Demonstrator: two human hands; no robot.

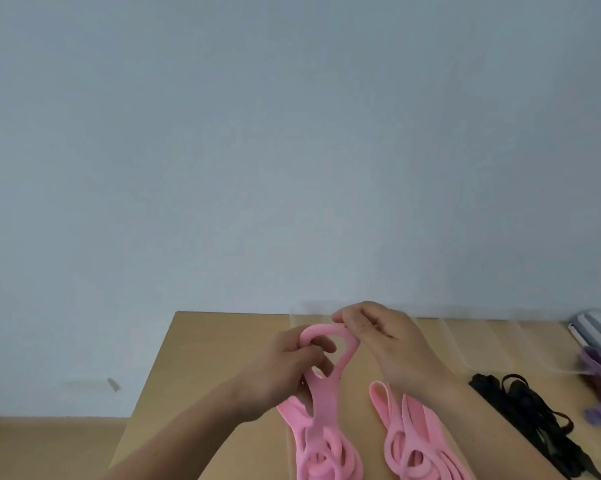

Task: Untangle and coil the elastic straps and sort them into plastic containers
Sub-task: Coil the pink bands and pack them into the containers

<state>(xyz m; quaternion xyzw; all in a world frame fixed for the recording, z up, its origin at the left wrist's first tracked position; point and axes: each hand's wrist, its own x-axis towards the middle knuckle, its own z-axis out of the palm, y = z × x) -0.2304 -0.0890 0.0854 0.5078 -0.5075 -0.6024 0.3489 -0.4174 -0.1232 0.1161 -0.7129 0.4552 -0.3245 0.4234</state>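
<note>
it looked a plain indoor room: bare pale wall (292, 133), light wooden table (202, 375) against it, wood-tone floor (49, 445); home or office, unclear.

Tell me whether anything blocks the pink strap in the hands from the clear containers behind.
Nothing visible does. The left hand and right hand hold the pink elastic strap directly before the clear plastic containers; the other pink strap bundle lies nearer the person, off that path.
</note>
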